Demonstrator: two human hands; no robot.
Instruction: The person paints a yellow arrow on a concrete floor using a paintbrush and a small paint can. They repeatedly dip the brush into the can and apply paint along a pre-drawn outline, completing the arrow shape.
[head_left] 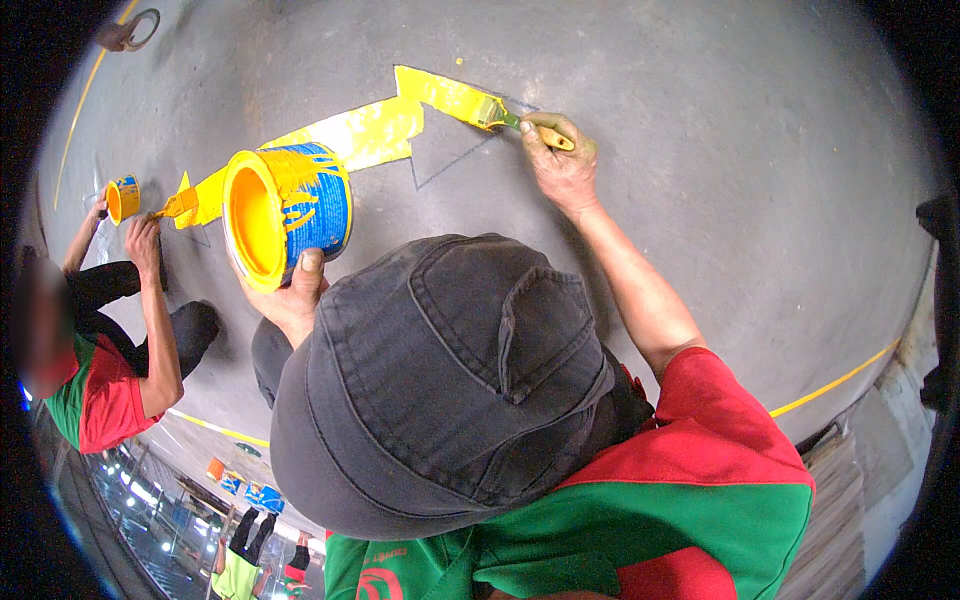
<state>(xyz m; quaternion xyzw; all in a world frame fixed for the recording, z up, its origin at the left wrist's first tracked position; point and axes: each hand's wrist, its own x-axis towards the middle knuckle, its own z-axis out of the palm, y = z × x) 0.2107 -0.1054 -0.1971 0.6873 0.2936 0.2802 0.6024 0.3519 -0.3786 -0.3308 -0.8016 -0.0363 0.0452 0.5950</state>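
Observation:
My left hand (293, 298) grips a blue paint can (322, 200) from below, tilted so that its yellow, paint-streaked mouth faces left. Between the fingers of my right hand (565, 165) is a paintbrush (548, 136), with its bristles on a wet yellow painted band (445, 97) on the grey floor (720, 170). That band meets a wider yellow stripe (370, 135), partly hidden behind the can. Thin dark lines of a pointed outline (450, 168) run beside the paint, below the brush.
At the left a co-worker (120, 390) holds a small yellow pot (123, 199) and a brush (178, 204) against the stripe's other end. A tape roll (146, 28) lies at the far left. A dark cap (440, 370) hides the lower middle. Blue cans (262, 497) stand behind.

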